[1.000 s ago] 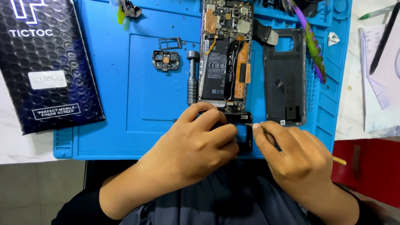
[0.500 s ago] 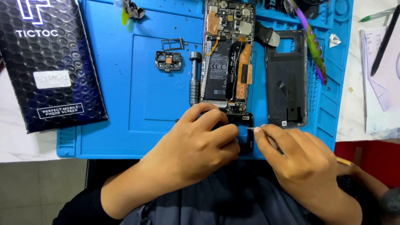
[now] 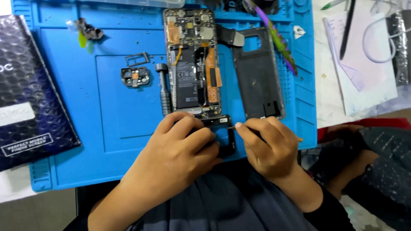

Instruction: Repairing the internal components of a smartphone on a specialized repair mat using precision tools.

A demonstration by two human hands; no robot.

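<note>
- Both hands work at the near edge of the blue repair mat (image 3: 107, 128), close together over a small black part (image 3: 224, 137) that lies just below the opened phone.
- Left hand (image 3: 182, 149) is curled over the black part, fingers bent and pressing down on its left side; it holds the piece in place rather than lifting it.
- Right hand (image 3: 272, 147) pinches a thin stick-like tool (image 3: 233, 127) between thumb and forefinger, its tip pointing left and touching the top edge of the black part (the far end of the tool pokes out past the hand on the right).
- Opened phone (image 3: 193, 64) lies face down on the mat, far from the hands' wrists but just beyond the fingertips, with its battery, orange flex strips and circuit board showing.
- Black back cover (image 3: 258, 77) rests just right of the phone, inside up.
- Grey screwdriver handle (image 3: 164, 87) lies alongside the phone's left edge.
- Small camera bracket (image 3: 135, 77) and a thin metal tray frame (image 3: 138, 58) sit further left on the mat.
- Dark bubble-wrap pouch (image 3: 30, 94) overlaps the mat's left edge.
- Papers with a pen (image 3: 347, 28) lie on the bench at the far right.
</note>
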